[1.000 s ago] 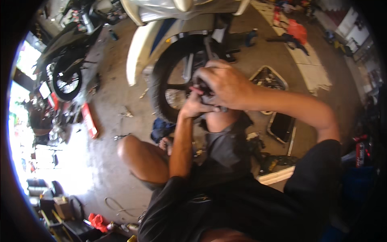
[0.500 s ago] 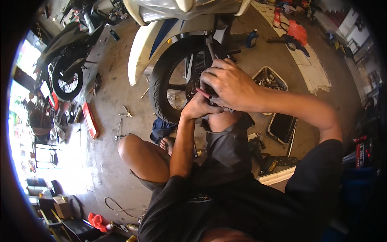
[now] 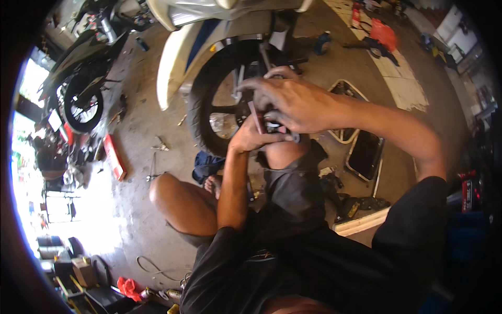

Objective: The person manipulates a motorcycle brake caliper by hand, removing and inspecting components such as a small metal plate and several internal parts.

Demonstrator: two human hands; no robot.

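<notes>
**Two hands close around one small dark part**

The dark metal part [image 3: 273, 125] sits between the hands, above the knee and beside the wheel [image 3: 201, 118], which stands beneath the white bodywork [image 3: 168, 68]. The left hand [image 3: 250, 137] appears curled firmly around it, thumb along its lower side; a thin reddish strip [image 3: 256, 118] juts up there. The right hand [image 3: 294, 104] arches over, fingers half bent, its fingertip contact unclear. Work seems midway: the part is in hand, not fitted; what remains cannot be told.

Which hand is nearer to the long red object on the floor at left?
Left. The left hand is off to the right of the long red object; the right hand is farther right, beyond the left.
</notes>
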